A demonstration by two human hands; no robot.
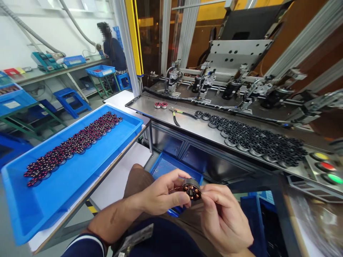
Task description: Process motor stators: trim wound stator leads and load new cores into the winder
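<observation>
Over my lap, a round black motor stator (192, 189) with copper windings is tilted with its wound face towards me. My left hand (167, 192) is closed on it, thumb in front and index finger over the top. A thin wire stands out at its left side, near my left fingers. My right hand (225, 214) is closed in a pinch at the stator's right edge. Whatever lies between those fingertips is too small or hidden to tell. Beyond, on the metal ledge, lie wire cutters (175, 117) with green and black handles, their jaws apart.
Many black stators (257, 139) crowd the ledge at right, and two red-and-silver ones (161, 105) sit at left. A blue tray (107, 157) holds rows of red-dotted stators. Machine fixtures (209, 80) stand behind; coloured buttons (325, 166) are at right. A person (115, 51) sits far left.
</observation>
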